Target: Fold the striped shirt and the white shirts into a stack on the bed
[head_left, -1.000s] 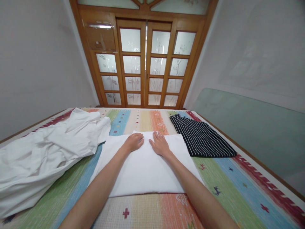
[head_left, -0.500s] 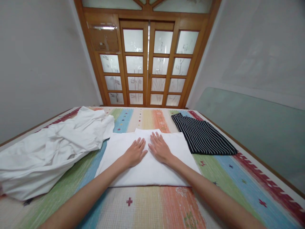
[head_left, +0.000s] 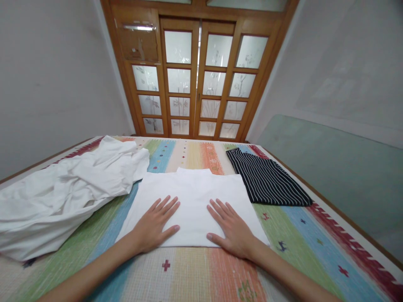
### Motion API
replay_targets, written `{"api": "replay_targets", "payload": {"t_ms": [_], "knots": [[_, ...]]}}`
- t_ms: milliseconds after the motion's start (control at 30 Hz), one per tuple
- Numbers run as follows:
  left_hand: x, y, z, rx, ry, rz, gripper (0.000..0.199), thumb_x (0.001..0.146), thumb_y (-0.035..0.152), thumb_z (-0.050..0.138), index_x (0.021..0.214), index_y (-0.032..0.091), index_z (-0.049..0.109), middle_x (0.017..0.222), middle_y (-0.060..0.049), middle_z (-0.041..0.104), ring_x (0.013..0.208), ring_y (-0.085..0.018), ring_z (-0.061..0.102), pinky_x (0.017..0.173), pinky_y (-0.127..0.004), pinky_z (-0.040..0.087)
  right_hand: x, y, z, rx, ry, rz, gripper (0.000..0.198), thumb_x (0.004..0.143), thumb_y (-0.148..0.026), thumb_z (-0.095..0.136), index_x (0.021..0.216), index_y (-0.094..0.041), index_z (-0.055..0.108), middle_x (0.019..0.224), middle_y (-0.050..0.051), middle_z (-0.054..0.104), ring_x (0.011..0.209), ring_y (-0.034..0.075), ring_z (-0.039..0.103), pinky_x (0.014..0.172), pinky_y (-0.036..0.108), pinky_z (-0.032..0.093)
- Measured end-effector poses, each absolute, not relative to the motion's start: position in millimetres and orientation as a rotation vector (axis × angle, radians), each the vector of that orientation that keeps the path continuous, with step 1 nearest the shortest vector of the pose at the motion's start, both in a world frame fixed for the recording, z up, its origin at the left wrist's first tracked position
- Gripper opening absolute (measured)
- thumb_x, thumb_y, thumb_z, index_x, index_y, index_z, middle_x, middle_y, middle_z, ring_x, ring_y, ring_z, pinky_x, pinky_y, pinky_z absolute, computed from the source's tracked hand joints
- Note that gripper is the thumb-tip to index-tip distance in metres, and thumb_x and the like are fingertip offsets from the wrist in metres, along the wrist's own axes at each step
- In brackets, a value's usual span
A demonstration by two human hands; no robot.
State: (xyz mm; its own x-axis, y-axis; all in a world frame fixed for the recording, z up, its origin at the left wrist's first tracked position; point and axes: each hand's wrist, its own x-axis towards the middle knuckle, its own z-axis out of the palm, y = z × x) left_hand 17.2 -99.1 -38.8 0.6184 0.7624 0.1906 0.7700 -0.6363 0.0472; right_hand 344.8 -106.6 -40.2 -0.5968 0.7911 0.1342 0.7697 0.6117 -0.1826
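A white shirt point(head_left: 192, 188), folded into a neat flat shape with its collar at the far edge, lies in front of me. My left hand point(head_left: 157, 224) rests palm down on its near left part, fingers spread. On the near right part lies my right hand point(head_left: 231, 228), also flat with fingers apart. Both thumbs point inward close to the shirt's near edge. Neither hand grips anything.
A crumpled heap of white cloth point(head_left: 72, 184) lies to the left. On the right is a folded black garment with white stripes point(head_left: 267, 178). Everything lies on a colourful striped cover point(head_left: 185, 272). Wooden glazed doors point(head_left: 195, 79) stand beyond the far edge.
Both hands have slid apart and back toward me, from near the collar to the shirt's near left and near right parts. The fingers are spread wider.
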Motion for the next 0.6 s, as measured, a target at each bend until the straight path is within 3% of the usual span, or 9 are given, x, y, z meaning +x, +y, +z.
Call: {"api": "replay_targets", "payload": {"t_ms": [267,600], "knots": [[-31.8,-116.2,-44.0,-2.581,-1.345,-0.283,0.075,0.094,0.057,0.041,0.156,0.029,0.009,0.157,-0.003,0.031,0.143,-0.025,0.034,0.116,-0.044,0.029,390.9,-119.2,-55.2,-1.527,-2.507,-0.023,0.076,0.095,-0.062,0.037,0.156,-0.02,0.02,0.161,0.008,0.016,0.149,0.027,0.014,0.12,0.048,0.021],[-48.2,-138.2,-49.3,-2.494,-1.285,-0.317,0.074,0.097,0.047,0.039,0.156,0.025,0.0,0.156,-0.006,0.031,0.141,-0.027,0.036,0.114,-0.045,0.033,409.8,-140.0,-73.5,-1.548,-2.427,-0.148,0.079,0.097,-0.056,0.035,0.156,-0.018,-0.001,0.161,0.01,0.012,0.148,0.028,0.016,0.12,0.051,0.024]]}}
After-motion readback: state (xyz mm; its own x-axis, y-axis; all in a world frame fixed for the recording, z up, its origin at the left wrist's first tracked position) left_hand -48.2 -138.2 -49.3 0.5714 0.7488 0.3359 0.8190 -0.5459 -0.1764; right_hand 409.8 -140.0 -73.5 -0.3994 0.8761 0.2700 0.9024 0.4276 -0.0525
